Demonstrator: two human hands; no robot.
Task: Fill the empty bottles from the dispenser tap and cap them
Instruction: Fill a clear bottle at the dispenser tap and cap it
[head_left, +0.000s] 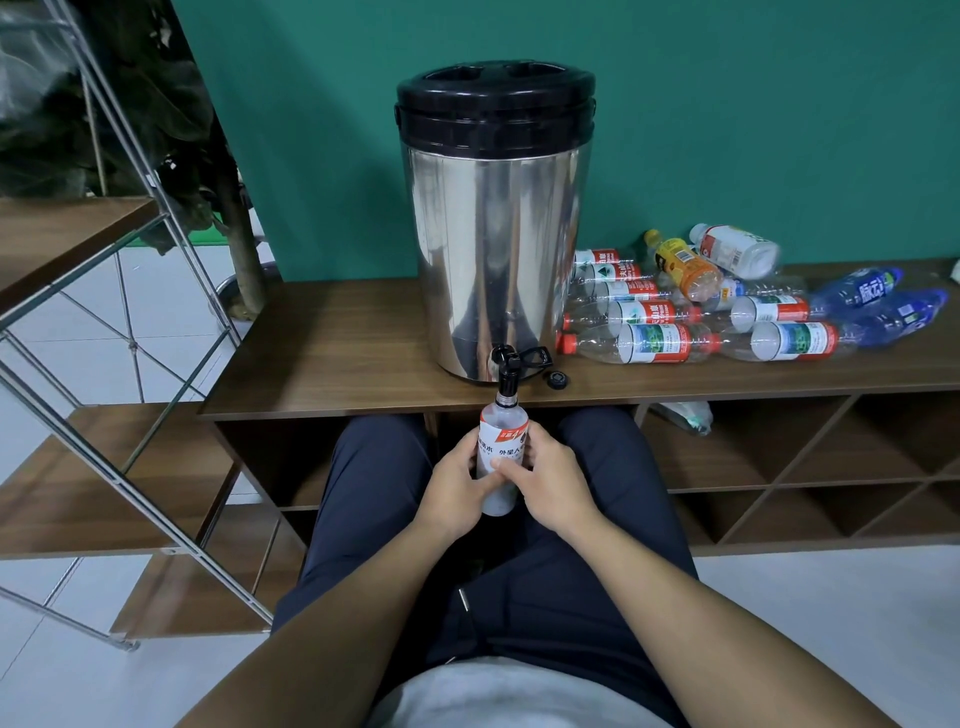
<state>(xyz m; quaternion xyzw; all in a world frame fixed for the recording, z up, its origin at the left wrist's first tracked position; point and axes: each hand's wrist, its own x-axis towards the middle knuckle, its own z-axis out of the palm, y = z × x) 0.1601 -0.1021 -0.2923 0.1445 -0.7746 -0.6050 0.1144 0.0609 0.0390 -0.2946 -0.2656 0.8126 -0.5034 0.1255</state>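
Gripping bottle (501, 447) upright under tap (506, 371), left hand (454, 486) at nine o'clock, right hand (550, 480) at three.

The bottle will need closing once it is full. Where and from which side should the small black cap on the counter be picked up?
Pinch the black cap across its round rim, coming straight down from above. It lies flat on the counter just right of the tap, too low for a side grasp. The right hand is nearer, though both hands now hold the bottle.
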